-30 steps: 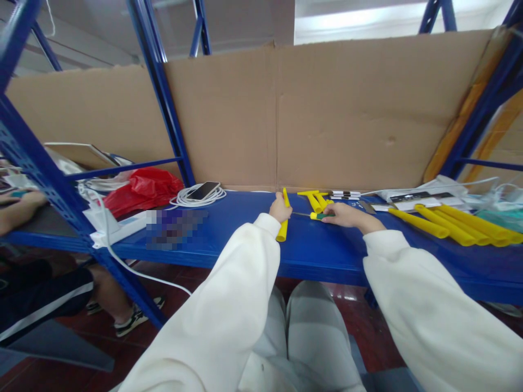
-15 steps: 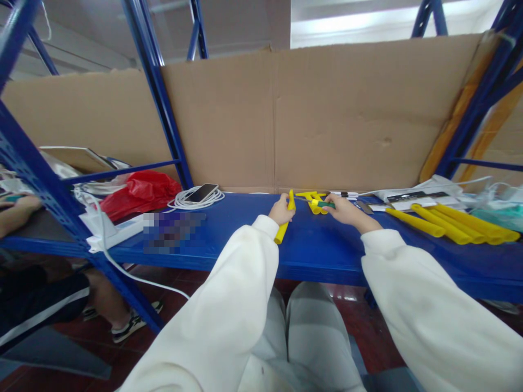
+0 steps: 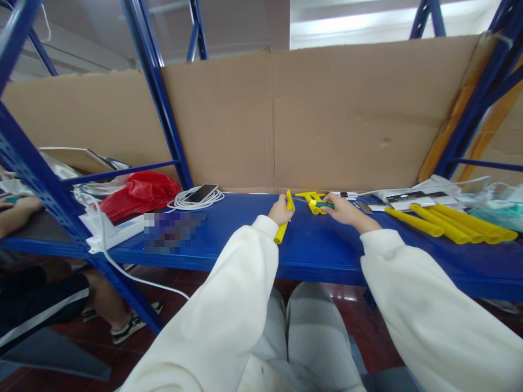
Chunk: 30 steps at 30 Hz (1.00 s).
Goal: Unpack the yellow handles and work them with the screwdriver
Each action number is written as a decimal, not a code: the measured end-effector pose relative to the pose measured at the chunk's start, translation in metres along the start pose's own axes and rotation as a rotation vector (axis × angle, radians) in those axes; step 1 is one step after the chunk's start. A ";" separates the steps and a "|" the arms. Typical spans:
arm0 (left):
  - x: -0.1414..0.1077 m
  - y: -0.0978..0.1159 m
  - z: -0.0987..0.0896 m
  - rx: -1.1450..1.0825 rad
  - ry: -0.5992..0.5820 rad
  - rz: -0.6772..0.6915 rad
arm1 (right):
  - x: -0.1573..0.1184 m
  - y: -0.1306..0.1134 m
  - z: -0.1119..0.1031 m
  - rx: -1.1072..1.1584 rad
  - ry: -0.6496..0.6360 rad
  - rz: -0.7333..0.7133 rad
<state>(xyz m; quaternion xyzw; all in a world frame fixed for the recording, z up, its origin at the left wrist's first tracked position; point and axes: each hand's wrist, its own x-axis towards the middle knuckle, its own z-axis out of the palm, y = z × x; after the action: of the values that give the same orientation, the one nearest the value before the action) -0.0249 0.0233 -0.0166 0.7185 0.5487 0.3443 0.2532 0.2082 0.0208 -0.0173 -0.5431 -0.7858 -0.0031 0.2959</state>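
Observation:
My left hand [image 3: 279,210] is wrapped round a yellow plastic piece with a tube-like handle [image 3: 281,233], which stands tilted over the blue shelf. In my right hand [image 3: 337,208] is a screwdriver [image 3: 325,204] with a green and yellow handle. Its thin shaft points left at the upper part of the yellow piece; whether the tip touches it I cannot tell. Just behind the screwdriver, other yellow plastic parts [image 3: 303,194] lie on the shelf, partly hidden by the tool and my fingers.
Several yellow tubes [image 3: 449,224] lie on the blue shelf [image 3: 241,245] at right, beside plastic bags. At left are a phone [image 3: 201,193] on a coiled white cable, a red bag [image 3: 143,191] and a white power strip [image 3: 118,231]. Cardboard [image 3: 327,114] walls the back. Another person's hand [image 3: 20,212] shows far left.
Both hands keep nearly the same place and grip. The yellow piece's top and the screwdriver have shifted very slightly left.

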 end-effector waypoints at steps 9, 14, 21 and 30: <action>-0.004 0.003 -0.002 -0.004 -0.028 0.018 | -0.001 -0.001 -0.001 0.022 0.013 0.002; -0.006 0.006 -0.003 -0.029 -0.056 0.020 | -0.001 0.003 -0.001 0.009 0.060 -0.043; -0.008 0.007 -0.003 -0.027 -0.031 0.036 | 0.001 0.004 0.000 -0.086 0.096 -0.063; -0.014 0.013 -0.003 0.049 -0.024 0.119 | -0.009 -0.015 -0.009 -0.340 0.063 0.081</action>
<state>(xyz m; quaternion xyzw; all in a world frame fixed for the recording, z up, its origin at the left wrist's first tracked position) -0.0218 0.0068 -0.0082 0.7599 0.5103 0.3366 0.2210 0.2020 0.0042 -0.0095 -0.6163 -0.7416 -0.1412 0.2241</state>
